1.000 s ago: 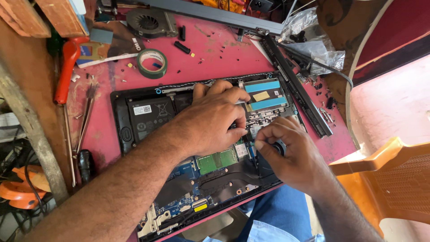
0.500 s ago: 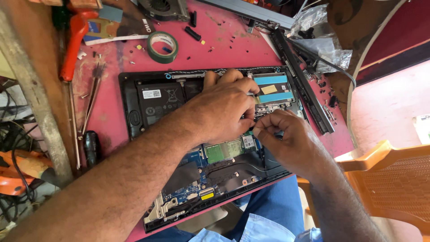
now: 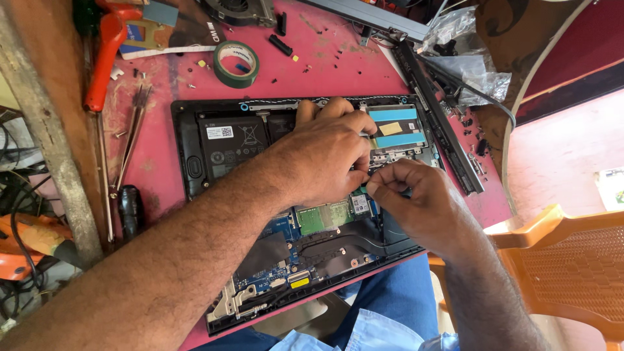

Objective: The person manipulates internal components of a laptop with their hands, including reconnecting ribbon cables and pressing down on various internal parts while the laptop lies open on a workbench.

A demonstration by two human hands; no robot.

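Both hands work inside the opened laptop (image 3: 221, 146) — left hand (image 3: 325, 153) pressed flat, right hand (image 3: 416, 198) fingertips pinched together on something unseen.

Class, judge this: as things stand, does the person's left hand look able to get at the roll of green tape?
Probably yes: the left hand rests on the open laptop, and only bare red tabletop with small screws lies between it and the green tape.

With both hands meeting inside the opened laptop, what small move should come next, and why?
Probably a slow, gentle lift with the right hand, while the left hand presses on the opened laptop. The fingers of both hands pinch together at one spot beside the blue-taped part. What they grip is hidden, so any pull should be light.
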